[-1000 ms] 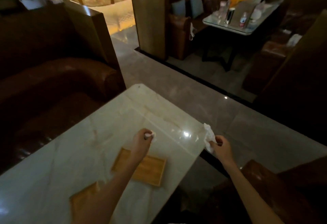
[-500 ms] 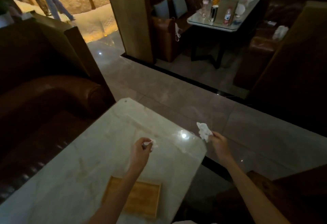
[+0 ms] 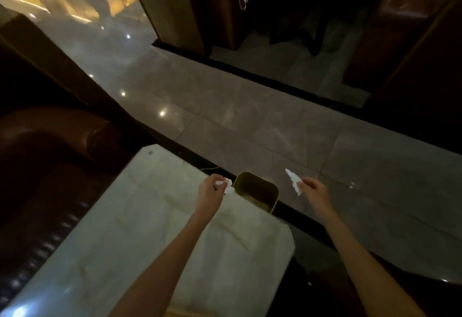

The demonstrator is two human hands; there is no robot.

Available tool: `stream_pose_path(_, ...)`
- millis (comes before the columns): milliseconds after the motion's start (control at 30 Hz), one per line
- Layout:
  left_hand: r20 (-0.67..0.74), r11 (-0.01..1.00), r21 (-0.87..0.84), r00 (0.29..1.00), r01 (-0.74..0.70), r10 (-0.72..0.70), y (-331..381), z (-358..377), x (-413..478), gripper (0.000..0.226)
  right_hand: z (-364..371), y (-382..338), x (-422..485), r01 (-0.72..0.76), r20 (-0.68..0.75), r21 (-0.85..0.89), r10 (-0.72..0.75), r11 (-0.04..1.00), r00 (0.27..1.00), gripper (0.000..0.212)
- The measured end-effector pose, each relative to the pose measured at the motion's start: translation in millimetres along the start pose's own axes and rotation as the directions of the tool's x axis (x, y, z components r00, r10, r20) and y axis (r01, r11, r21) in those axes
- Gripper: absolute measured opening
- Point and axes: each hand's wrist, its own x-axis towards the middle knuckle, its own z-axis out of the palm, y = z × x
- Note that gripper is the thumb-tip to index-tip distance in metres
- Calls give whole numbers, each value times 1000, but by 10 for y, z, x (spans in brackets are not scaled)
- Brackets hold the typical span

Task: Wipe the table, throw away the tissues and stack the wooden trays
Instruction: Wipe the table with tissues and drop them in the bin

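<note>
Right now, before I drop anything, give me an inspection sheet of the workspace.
Surface: pale marble table, bare where visible.
Job's things: crumpled white tissue in left hand; flat white tissue in right hand; wooden tray edge at the bottom of the frame.
Clutter: nothing seen.
Hands: both pinching tissues beside the open olive bin.
Cables: nothing seen.
Surroundings: brown leather sofa, glossy tiled floor.
</note>
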Motion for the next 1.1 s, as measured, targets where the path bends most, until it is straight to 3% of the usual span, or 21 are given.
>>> stream_pose_path(167, 223, 987, 158, 973, 20, -56, 21, 924, 1234, 18, 389, 331, 1317, -218, 0, -14, 218, 976, 976, 27)
stream_pose_path(300, 363, 949, 280, 900, 141, -241, -436, 1851, 2125, 22, 844, 950, 2220, -389, 0, -22, 389, 921, 921, 27)
stream_pose_path(567, 371, 830, 431, 769, 355, -521, -1685, 3223, 3007, 25, 1684, 2247, 3476, -554, 35, -92, 559, 827, 829, 33)
stream_pose_path(633, 381, 820, 486, 771, 302, -510, -2022, 3418, 3145, 21, 1874, 2549, 3687, -528, 21, -176, 540, 831, 842, 28)
stream_pose_path(733, 464, 810, 578, 776, 99, -426, -2483, 3688, 3348, 17, 2110, 2971, 3963, -367, 49, -427, 427, 826, 903, 24)
stream_pose_path(833, 486, 800, 599, 776, 39, -402, -2867, 3947, 3474, 20, 2251, 3313, 4119, -297, 48, -514, 373, 805, 927, 28)
stream_pose_path(1000, 619, 792, 609, 648, -40, -443, -3221, 4103, 3537, 51, 2240, 3505, 4203, -140, 174, -561, 282, 816, 943, 45)
stream_pose_path(1100, 681, 792, 596, 606, -132, -412, -3103, 3973, 3490, 58, 2130, 3367, 4128, -15, 283, -709, 304, 705, 909, 56)
